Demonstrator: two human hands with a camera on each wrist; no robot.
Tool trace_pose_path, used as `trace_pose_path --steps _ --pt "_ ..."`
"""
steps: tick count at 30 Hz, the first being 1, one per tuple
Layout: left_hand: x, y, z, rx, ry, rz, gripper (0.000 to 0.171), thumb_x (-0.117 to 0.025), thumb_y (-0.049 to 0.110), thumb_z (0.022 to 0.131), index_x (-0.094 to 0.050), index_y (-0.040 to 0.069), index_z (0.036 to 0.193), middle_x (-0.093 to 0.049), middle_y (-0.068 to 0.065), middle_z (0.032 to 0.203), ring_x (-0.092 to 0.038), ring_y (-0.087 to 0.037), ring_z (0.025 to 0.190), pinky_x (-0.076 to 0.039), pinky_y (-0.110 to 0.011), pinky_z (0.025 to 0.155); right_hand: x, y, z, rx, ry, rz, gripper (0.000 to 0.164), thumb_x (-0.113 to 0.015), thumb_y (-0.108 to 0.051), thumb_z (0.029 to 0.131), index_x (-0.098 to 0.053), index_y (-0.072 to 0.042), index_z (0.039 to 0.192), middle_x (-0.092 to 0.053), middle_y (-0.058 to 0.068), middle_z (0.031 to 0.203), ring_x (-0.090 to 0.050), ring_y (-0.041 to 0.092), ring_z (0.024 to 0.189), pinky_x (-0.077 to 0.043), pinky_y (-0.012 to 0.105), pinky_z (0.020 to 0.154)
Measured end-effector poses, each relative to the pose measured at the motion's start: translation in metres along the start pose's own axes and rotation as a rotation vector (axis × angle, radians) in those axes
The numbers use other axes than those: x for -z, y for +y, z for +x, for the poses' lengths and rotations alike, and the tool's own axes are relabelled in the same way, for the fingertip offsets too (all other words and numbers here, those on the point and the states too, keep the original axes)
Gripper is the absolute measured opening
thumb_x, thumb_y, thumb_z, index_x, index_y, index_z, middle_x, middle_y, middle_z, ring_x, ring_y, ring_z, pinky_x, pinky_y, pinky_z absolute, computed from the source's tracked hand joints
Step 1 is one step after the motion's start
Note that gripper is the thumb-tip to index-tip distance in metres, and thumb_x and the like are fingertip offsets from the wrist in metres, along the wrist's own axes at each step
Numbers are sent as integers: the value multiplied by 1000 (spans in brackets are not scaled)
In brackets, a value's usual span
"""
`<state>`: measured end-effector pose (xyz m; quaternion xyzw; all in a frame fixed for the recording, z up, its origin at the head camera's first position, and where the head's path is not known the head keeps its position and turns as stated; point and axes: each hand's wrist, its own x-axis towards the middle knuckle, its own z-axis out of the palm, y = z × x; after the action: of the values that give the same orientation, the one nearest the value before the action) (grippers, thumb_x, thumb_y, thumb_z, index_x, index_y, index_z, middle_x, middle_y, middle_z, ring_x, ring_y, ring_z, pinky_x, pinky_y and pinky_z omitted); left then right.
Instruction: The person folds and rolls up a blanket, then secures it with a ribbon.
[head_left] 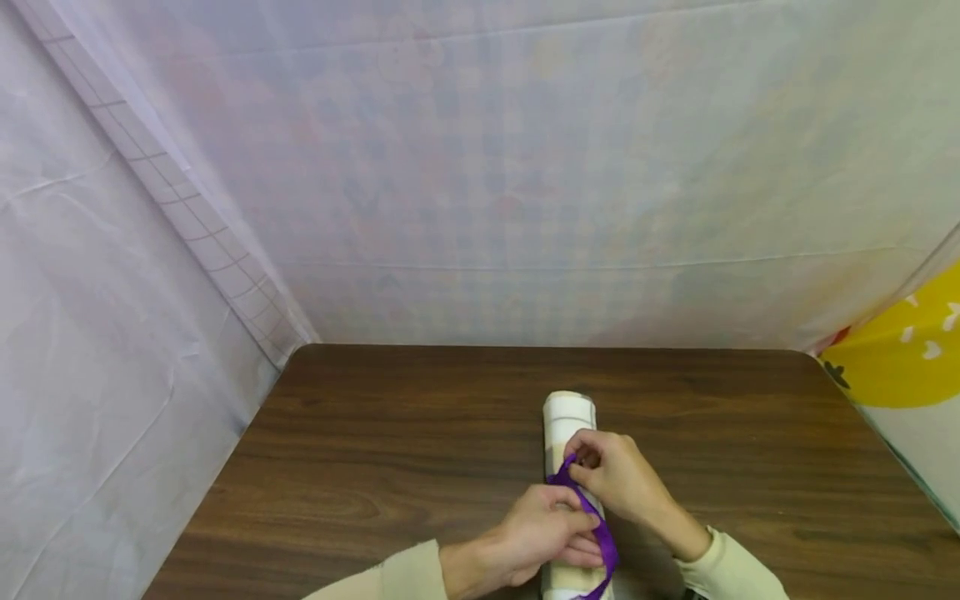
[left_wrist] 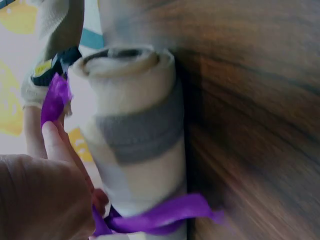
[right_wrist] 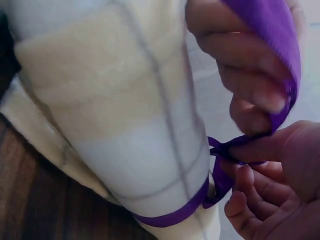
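A rolled fleece blanket [head_left: 558,412] in cream, white and grey lies lengthwise on the wooden table. Round its middle runs a purple ribbon [right_wrist: 172,216], crossed in a small knot or loop at the side in the right wrist view. My left hand [head_left: 551,533] lies over the near part of the roll and holds a length of the ribbon, which trails toward the near end. Just beyond it, my right hand [head_left: 618,475] pinches the ribbon between thumb and curled fingers near the crossing. A loose ribbon tail sticks out over the table in the left wrist view.
The dark wood table [head_left: 390,425] has rounded far corners. White cloth curtains [head_left: 510,183] hang behind it and on the left side. A yellow patterned cloth [head_left: 907,358] hangs at the right. A dark wrist device [left_wrist: 55,65] sits on the right forearm.
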<state>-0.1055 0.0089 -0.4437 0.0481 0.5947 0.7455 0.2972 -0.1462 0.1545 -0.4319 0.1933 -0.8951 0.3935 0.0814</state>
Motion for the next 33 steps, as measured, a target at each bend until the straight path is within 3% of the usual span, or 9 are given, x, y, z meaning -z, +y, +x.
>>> trace_pose_path --steps 9,13,18,24,28,33 --pt "-16 -2 0 -22 -27 -76 7 -59 -2 85 -53 -1 89 -65 -14 73 -69 -28 73 -56 -35 70 4 3 2 -4 -78 30 16 -68 3 74 -64 -12 79 -65 -5 70 -59 2 61 -50 20 55" --pt "-18 -7 -5 -11 -22 -57 6 -58 -2 86 -53 -2 88 -67 -18 79 -69 -30 77 -56 -34 71 6 5 2 14 -90 22 17 -68 3 74 -63 -14 78 -64 -6 72 -58 2 63 -50 20 58" --pt "-16 -14 -9 19 -74 4 8 -56 -3 87 -56 -6 94 -68 -19 88 -67 -32 87 -55 -33 77 5 6 2 30 -79 25 18 -69 1 73 -62 -15 77 -63 -8 70 -57 1 62 -49 21 57" --pt "-5 -5 -17 45 -162 -4 21 -53 -8 87 -57 -14 107 -65 -26 99 -64 -36 97 -52 -36 84 5 5 2 27 -88 39 14 -71 -2 75 -63 -13 77 -63 -7 70 -57 1 61 -49 21 56" --pt "6 6 -19 -3 -151 42 19 -56 -6 86 -61 -14 102 -66 -27 96 -67 -33 91 -54 -34 79 5 4 2 23 -86 40 14 -71 -1 75 -63 -13 78 -64 -6 70 -58 1 61 -50 21 56" --pt "24 24 -10 -119 -81 125 16 -63 4 86 -63 -8 96 -68 -22 90 -69 -23 75 -56 -32 71 5 2 2 2 -76 37 16 -71 0 75 -64 -13 79 -64 -6 71 -58 2 61 -50 21 56"
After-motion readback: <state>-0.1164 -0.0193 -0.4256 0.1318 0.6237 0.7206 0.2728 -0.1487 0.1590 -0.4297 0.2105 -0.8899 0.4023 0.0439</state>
